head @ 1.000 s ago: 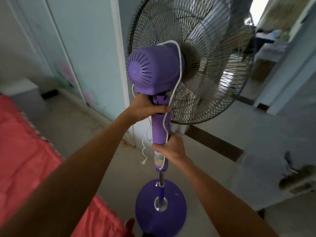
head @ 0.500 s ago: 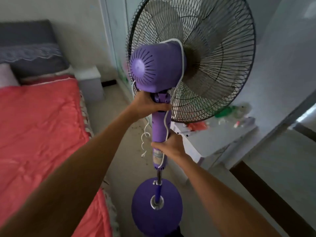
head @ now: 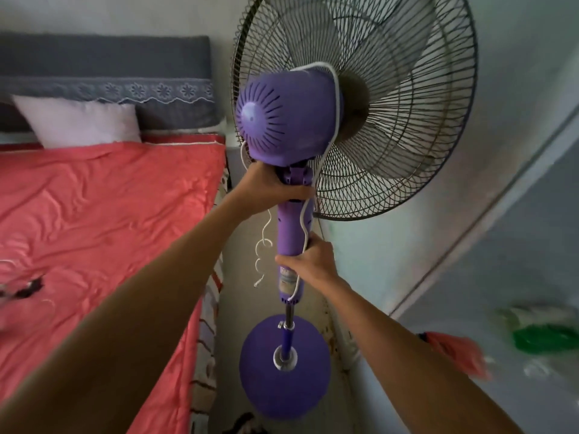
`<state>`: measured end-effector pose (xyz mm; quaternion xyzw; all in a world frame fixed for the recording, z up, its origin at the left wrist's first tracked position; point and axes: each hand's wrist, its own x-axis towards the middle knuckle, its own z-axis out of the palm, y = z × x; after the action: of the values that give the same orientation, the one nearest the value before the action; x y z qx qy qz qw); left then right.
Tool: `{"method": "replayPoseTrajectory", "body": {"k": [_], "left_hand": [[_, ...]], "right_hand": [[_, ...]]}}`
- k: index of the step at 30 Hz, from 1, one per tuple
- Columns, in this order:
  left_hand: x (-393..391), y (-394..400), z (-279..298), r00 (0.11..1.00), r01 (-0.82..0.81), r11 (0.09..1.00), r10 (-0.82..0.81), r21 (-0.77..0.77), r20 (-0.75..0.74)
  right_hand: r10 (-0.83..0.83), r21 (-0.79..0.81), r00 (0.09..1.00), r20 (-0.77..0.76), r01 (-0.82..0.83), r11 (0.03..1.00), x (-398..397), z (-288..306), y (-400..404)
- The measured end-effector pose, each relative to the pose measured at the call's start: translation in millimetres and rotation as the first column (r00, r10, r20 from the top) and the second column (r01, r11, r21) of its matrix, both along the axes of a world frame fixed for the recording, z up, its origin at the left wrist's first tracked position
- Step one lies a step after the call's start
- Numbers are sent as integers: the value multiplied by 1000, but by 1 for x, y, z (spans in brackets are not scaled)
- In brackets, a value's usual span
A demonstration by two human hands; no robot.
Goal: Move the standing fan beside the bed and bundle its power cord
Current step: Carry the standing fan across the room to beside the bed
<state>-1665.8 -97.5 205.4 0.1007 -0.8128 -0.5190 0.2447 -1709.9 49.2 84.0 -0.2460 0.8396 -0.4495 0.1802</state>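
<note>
Head view: fan carried in both hands, column near upright, base over the floor strip between bed and wall. Left hand is closed on the neck under the motor; right hand is closed lower on the column, pinning the cord, which loops over the motor, tail dangling left. Bed lies left of both grips. Judgement: set down, then coil the cord. No containers.

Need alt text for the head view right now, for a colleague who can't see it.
Both hands grip a purple standing fan by its column, left hand above right hand, beside a red-covered bed. Its white power cord drapes loose over the motor housing.
</note>
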Motion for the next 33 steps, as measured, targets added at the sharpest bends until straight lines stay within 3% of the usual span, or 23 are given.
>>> {"method": "replayPoseTrajectory", "body": {"k": [13,25,33], "left_hand": [[-186,-272,-28,998,-59,995,59,83,2],[-368,-485,-49,982,-185,983,184,6,43],[-475,-608,-71,966,-240,970,235,37,111]], "right_hand": [[61,40,998,-7,-60,997,-197,-15,-269],[127,77,992,-9,-126,989,-389,-44,-490],[155,132,988,22,-156,979,-507,-75,-624]]}}
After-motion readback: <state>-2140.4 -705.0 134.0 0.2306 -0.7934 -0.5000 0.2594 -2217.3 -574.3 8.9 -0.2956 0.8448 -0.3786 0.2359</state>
